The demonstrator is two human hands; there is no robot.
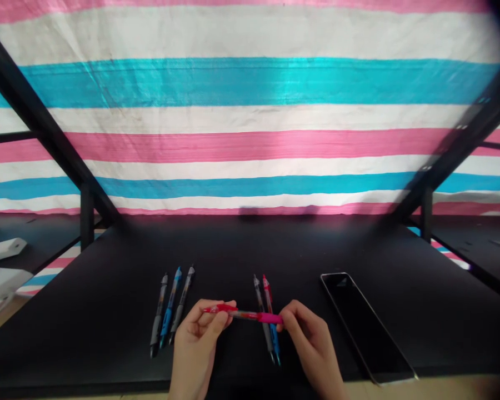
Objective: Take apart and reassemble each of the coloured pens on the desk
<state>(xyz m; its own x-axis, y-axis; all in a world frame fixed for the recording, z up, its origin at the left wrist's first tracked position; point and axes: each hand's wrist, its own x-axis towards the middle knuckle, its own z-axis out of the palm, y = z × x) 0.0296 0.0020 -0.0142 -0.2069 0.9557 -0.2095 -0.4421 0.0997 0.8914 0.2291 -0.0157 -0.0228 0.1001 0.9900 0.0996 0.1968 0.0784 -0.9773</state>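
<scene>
Head view: the left hand (pixel 198 339) and the right hand (pixel 310 339) pinch opposite ends of a red pen (pixel 244 314), held level just above the black table (pixel 108 278). Under it lie 2 pens (pixel 269 328); 3 pens (pixel 170 311) lie left, a phone (pixel 364 325) right, a striped sheet (pixel 250 111) behind
</scene>
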